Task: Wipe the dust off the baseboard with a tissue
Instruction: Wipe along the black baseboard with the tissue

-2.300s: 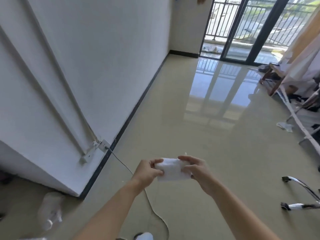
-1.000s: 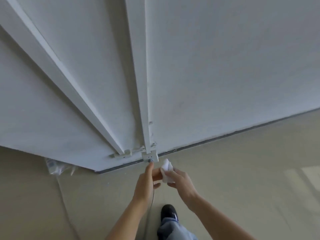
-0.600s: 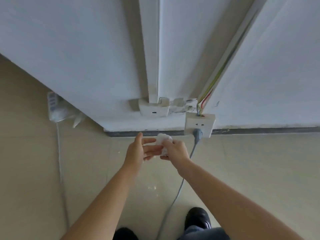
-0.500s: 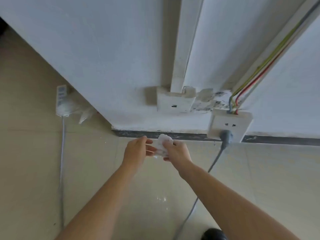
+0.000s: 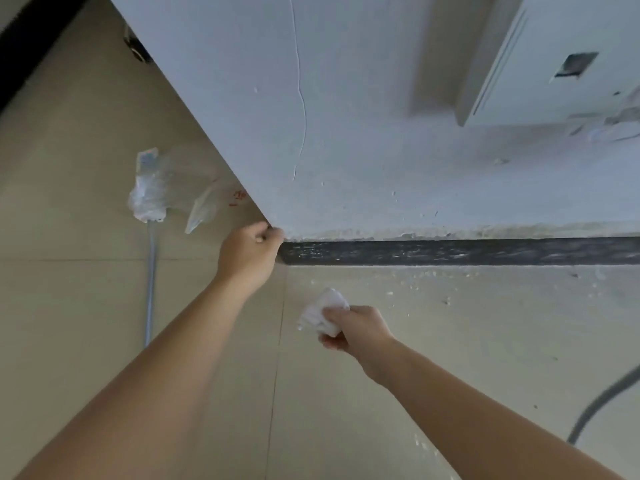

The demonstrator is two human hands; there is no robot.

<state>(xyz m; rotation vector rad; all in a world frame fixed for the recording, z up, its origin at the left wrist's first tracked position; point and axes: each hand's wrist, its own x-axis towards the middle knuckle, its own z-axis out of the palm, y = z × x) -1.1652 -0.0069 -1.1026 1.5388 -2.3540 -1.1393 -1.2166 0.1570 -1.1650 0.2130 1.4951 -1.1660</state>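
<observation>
The dark baseboard [image 5: 450, 252] runs along the foot of the white wall, speckled with pale dust, from the wall corner to the right edge. My right hand [image 5: 356, 332] is shut on a crumpled white tissue [image 5: 320, 311], held over the floor a short way below the baseboard and apart from it. My left hand [image 5: 247, 252] rests against the wall corner at the baseboard's left end, its fingers curled onto the corner edge.
White dust flecks lie on the beige tiles [image 5: 485, 323] under the baseboard. A power strip wrapped in clear plastic [image 5: 149, 188] and its grey cable [image 5: 149, 289] lie left of the corner. Another dark cable [image 5: 602, 403] crosses the floor at the right. A white trunking box [image 5: 554, 57] sits on the wall.
My head has come much closer to the wall's foot. My hands have parted: the left went to the wall corner, the right keeps the tissue and sits lower over the floor.
</observation>
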